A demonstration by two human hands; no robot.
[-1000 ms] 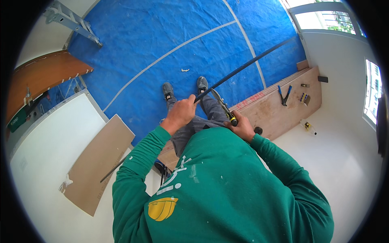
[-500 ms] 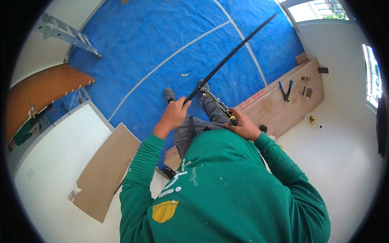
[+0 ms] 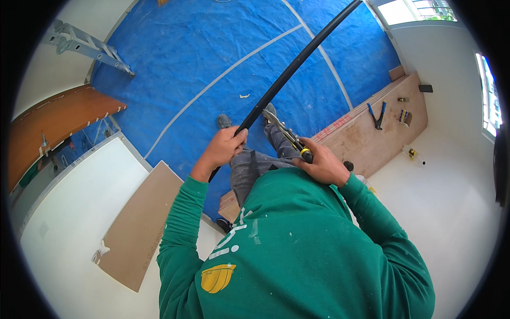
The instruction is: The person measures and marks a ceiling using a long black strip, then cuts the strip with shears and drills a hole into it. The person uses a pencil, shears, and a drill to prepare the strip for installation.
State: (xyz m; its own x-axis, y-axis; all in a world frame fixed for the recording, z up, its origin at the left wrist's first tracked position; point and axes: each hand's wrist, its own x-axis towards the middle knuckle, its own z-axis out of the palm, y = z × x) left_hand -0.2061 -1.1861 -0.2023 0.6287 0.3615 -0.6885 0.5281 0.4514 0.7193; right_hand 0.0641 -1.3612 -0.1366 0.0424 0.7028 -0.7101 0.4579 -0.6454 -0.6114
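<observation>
A long black strip (image 3: 299, 59) runs diagonally from beside my body toward the upper right, and my left hand (image 3: 223, 148) is closed around its lower part. My right hand (image 3: 323, 162) grips metal snips (image 3: 290, 137) by their yellow-and-black handles, in front of my grey trousers. The snips' jaws point up and away from me, close to the black strip near my right shoe (image 3: 270, 111); whether they touch it I cannot tell.
Stacked plywood boards (image 3: 393, 119) at the right hold blue-handled pliers (image 3: 377, 118) and small containers. A ladder (image 3: 98, 53) leans at upper left, above an orange-brown panel (image 3: 64, 111). A brown board (image 3: 135, 223) lies at lower left. Blue sheeting (image 3: 186, 48) with tape lines covers the floor.
The black strip has shifted up and forward, its far end now higher in view and its near end showing below my left hand. My left hand is slightly further left.
</observation>
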